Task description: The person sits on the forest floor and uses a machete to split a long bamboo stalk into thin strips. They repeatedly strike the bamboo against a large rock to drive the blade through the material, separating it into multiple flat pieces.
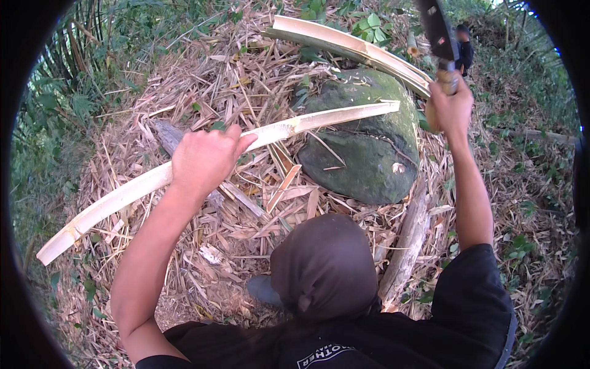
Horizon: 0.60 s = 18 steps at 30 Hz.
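Note:
My left hand is closed around a long pale strip of split bamboo. The strip runs from the lower left up to the right, and its far end lies over a large mossy green rock. Up at the right, my right hand grips the light wooden handle of a machete. Its dark, broad blade points upward, raised beyond the rock and apart from the bamboo; the tip is cut off by the picture's upper edge.
Behind the rock lies another split bamboo length. Weathered logs and dry bamboo litter cover the ground. A dark brown cloth-covered rounded shape fills the lower middle. A person in dark clothing is far right, among green plants.

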{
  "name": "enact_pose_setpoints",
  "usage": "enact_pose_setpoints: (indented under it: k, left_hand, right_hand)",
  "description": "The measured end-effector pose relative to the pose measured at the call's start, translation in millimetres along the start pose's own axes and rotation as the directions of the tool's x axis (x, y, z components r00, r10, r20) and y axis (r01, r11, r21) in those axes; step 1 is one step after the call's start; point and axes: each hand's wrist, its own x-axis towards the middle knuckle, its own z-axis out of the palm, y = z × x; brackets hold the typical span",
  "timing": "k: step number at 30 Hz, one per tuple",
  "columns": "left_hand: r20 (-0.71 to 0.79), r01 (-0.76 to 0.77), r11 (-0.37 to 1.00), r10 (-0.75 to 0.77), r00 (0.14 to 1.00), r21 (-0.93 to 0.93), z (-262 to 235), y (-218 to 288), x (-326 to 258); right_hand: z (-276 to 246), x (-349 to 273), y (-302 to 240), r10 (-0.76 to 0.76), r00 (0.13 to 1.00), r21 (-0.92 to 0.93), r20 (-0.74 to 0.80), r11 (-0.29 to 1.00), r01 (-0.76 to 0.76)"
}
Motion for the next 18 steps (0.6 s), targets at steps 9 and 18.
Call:
enact_pose_setpoints:
  k: [9, 18]
  left_hand:
    - [0.038, 0.024, 0.994, -0.020, 0.999, -0.110, 21.5, 10.9, 5.4]
    - [-0.089, -0.047, 0.999, 0.045, 0.995, -0.017, 36.0, 6.2, -1.2]
  right_hand:
    - [32.9, -56.8, 119.7, 0.282, 0.890, -0.461, 0.360, 0.882, -0.093]
    - [-0.3, -50.5, 92.9, 0.316, 0.906, -0.365, 0.280, 0.908, -0.204]
